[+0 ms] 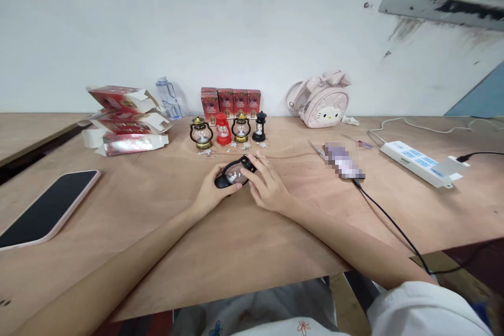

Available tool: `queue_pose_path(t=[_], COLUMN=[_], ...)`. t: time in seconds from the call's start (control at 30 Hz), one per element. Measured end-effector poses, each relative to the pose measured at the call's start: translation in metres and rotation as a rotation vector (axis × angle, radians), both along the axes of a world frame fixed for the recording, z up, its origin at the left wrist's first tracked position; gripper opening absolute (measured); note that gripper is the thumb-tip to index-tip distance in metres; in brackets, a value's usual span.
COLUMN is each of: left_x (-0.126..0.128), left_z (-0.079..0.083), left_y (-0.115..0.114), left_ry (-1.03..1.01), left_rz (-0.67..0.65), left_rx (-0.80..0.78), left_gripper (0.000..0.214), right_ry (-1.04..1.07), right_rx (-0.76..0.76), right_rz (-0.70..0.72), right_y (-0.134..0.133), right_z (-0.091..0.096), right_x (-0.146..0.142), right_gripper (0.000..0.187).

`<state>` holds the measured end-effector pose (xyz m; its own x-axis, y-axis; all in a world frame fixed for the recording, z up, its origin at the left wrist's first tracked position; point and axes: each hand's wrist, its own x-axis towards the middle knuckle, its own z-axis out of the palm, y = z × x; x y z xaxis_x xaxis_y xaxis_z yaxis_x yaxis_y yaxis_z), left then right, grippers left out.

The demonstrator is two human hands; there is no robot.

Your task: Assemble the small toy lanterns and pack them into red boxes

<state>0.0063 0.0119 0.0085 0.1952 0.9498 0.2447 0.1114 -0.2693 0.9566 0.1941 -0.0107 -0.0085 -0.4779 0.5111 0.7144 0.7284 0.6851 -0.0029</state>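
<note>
A small black lantern (235,173) with a clear round globe lies tilted between my two hands, just above the table. My left hand (212,189) grips its base end, thumb along the globe. At the other end, the fingers of my right hand (270,184) close around the black cap. Behind them stand several small lanterns in a row: a bronze one (201,136), a red one (223,131), a second bronze one (241,130) and a black one (259,128). Small printed tags (207,153) lie at their feet.
Red gift boxes (230,102) stand by the wall. Opened boxes (132,121) are stacked left, near a water bottle (168,98). A phone (51,207) lies at left, another phone (344,160) at right with a cable. A pink bag (325,105) and a power strip (417,160) sit right.
</note>
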Motion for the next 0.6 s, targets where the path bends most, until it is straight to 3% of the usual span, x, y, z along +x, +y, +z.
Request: queue_pose_path(t=[0.17, 0.33, 0.4, 0.47, 0.6], left_x=[0.001, 0.001, 0.001, 0.001, 0.001], left_z=[0.001, -0.004, -0.006, -0.006, -0.005], left_y=[0.0, 0.003, 0.004, 0.003, 0.0], left_ry=[-0.079, -0.211, -0.25, -0.261, -0.229], left_rz=[0.099, 0.168, 0.149, 0.117, 0.033], left_rx=[-0.008, -0.054, -0.065, -0.072, -0.081], left_gripper=[0.044, 0.047, 0.048, 0.049, 0.052], right_ry=[-0.173, -0.173, -0.094, 0.074, 0.508], right_rx=[0.017, 0.085, 0.122, 0.107, -0.095], right_rz=[0.083, 0.208, 0.223, 0.143, -0.008], right_y=[-0.005, -0.013, -0.016, -0.017, -0.009], right_z=[0.002, -0.003, -0.004, -0.004, -0.002], right_x=[-0.008, -0.013, -0.012, -0.01, -0.007], right_gripper=[0.05, 0.042, 0.038, 0.036, 0.045])
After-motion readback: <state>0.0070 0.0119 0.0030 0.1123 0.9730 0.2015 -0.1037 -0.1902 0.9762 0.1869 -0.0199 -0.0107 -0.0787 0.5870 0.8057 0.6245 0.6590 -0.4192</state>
